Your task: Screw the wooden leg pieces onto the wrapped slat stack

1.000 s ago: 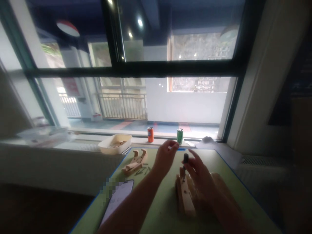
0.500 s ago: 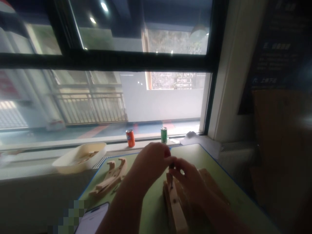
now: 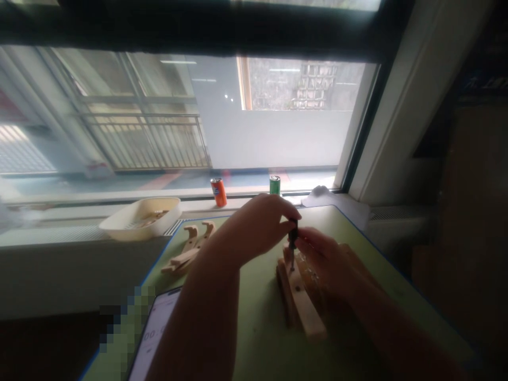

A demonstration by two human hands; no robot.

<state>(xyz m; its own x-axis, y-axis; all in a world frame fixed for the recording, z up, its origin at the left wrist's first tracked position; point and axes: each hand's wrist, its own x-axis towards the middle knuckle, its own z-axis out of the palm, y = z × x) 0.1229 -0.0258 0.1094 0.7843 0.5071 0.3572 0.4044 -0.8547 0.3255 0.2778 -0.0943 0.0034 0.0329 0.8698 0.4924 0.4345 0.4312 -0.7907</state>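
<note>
A small black-handled screwdriver stands upright with its tip on a wooden assembly lying on the green mat. My left hand is closed with its fingertips pinching the top of the screwdriver's handle. From the right, my right hand is closed around the lower part of the screwdriver and rests on the wooden assembly. A second wooden piece with curved arms lies at the mat's far left.
A cream tray holding wooden bits sits on the sill to the left. An orange can and a green can stand by the window. A phone lies at the mat's near left edge.
My left hand came over from the far side of the mat and closed on the screwdriver's top. The camera tilted down and turned right.
</note>
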